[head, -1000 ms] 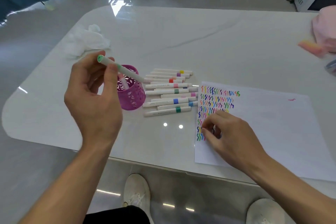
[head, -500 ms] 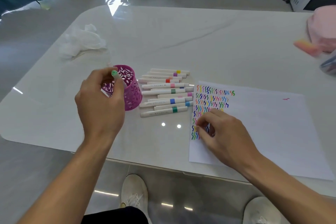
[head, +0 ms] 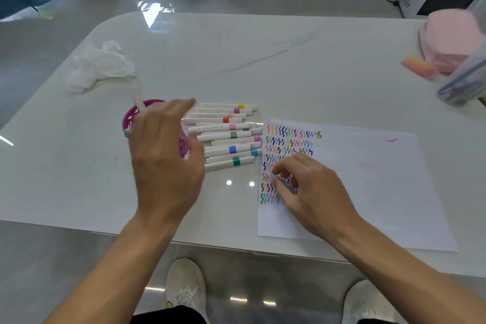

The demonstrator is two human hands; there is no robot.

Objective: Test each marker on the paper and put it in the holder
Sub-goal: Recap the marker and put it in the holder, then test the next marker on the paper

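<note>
1. Left hand (head: 168, 155) up over the purple cut-out plastic holder (head: 130, 119) — motion-blurred, fingers stretched forward and loosely apart, nothing visibly pinched.
2. Holder sitting on the glossy white table (head: 263, 60), just left of the marker row, mostly hidden behind that hand.
3. One white marker (head: 138, 106) poking up out of the holder's rim, tilted. Small green tip (head: 127, 133) peeking out at the hand's left edge, against the holder wall. Can't tell if any finger is touching it.
4. Row of white markers with coloured bands (head: 226, 135) lying flat, side by side, between the holder and the paper.
5. Right hand (head: 313, 192) down on the white sheet of paper (head: 368, 187) — fingers bent, tips pressing on its left part, right over the rows of coloured squiggles (head: 292, 137). Nothing seen between those fingers.
6. Crumpled white tissue (head: 97, 68) further back on the left of the table, well apart from the holder, and a soft pink bag (head: 449, 37) at the far right edge.
</note>
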